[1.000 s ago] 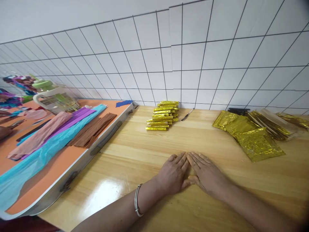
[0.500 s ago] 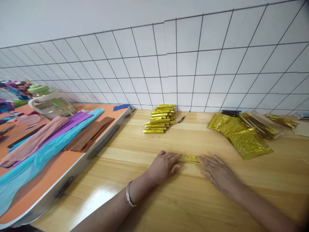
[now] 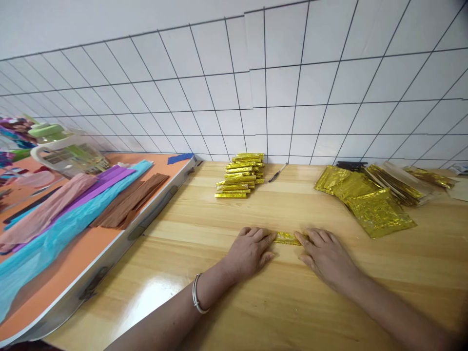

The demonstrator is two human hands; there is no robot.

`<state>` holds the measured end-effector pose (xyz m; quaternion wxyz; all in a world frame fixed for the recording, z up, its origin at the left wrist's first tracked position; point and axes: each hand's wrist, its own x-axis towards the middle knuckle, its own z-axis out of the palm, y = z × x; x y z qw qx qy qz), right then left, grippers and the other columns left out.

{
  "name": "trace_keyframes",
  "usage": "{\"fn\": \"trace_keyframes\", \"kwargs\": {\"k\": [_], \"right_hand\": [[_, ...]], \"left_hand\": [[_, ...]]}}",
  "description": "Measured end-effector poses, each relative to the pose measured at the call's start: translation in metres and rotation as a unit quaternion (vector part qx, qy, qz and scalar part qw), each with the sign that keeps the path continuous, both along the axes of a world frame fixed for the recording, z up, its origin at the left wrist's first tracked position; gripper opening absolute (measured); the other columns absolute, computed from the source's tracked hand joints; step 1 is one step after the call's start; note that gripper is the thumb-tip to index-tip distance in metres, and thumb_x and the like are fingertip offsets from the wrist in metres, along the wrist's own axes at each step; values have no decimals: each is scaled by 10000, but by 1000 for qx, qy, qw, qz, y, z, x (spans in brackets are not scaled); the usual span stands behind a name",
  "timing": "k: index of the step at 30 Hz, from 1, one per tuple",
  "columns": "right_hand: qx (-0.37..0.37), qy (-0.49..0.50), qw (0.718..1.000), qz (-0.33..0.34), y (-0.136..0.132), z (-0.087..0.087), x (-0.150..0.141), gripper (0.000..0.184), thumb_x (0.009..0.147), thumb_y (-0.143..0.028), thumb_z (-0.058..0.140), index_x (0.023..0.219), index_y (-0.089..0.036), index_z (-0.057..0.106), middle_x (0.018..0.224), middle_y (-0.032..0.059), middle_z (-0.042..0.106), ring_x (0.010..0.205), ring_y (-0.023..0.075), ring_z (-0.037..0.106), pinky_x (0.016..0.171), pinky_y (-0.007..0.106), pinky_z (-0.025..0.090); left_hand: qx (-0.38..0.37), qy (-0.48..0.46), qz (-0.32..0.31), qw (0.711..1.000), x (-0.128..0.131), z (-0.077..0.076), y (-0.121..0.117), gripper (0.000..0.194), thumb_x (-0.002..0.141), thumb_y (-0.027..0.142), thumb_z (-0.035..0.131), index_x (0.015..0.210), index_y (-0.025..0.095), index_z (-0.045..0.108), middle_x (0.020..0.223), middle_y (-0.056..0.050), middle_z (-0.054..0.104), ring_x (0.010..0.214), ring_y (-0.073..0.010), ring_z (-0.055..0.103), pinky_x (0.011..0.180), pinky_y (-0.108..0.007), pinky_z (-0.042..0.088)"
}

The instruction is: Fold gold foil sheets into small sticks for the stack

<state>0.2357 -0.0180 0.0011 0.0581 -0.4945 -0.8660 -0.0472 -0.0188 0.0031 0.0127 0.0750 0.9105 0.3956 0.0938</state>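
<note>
A narrow folded strip of gold foil paper (image 3: 287, 238) lies flat on the wooden table, between my two hands. My left hand (image 3: 250, 251) rests palm down at its left end, index fingertip pressing the foil and thumb apart on the wood. On the right end presses the index finger of my right hand (image 3: 325, 253), its other fingers bent a little and the thumb apart. The fingers cover both ends of the strip. Beyond my left hand stands a staggered pile of folded gold strips (image 3: 239, 178). Flat gold foil sheets (image 3: 380, 209) lie beyond my right hand.
A black pen (image 3: 278, 173) lies beside the pile. To the left, an orange-topped board (image 3: 66, 273) with a raised edge carries turquoise, purple, pink and brown crepe paper (image 3: 129, 202), plus a green-lidded clear bottle (image 3: 69, 148). A tiled wall (image 3: 285, 87) closes the table's back.
My right hand has shifted its fingers on the strip's right end; the index finger now presses there and the others are more bent. The left hand stays nearly still. The view tilts slightly.
</note>
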Motion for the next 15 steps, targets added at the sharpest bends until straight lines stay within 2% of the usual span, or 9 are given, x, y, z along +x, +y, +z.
{"fn": "trace_keyframes", "kwargs": {"k": [6, 11, 15], "right_hand": [[3, 39, 999, 28, 2, -3, 19, 428, 878, -366, 458, 1287, -242, 476, 1196, 115, 541, 1084, 260, 463, 877, 425, 399], [11, 51, 998, 33, 6, -6, 15, 424, 885, -361, 452, 1280, -209, 483, 1172, 121, 555, 1064, 254, 484, 869, 418, 425], [42, 43, 996, 61, 4, -5, 3, 393, 890, -282, 450, 1267, -176, 493, 1238, 105, 545, 1146, 254, 446, 945, 427, 384]], "left_hand": [[-2, -43, -2, 999, -2, -5, 7, 386, 888, 359, 444, 1263, 269, 469, 1187, -53, 525, 1032, -204, 469, 870, -358, 346], [8, -43, -8, 999, 4, -4, 14, 327, 898, 347, 444, 1206, 258, 509, 1199, -40, 540, 1035, -197, 476, 853, -339, 366], [23, -25, -43, 998, 10, -5, 13, 320, 920, 273, 398, 1225, 229, 485, 1231, -44, 538, 1089, -194, 462, 882, -340, 358]]}}
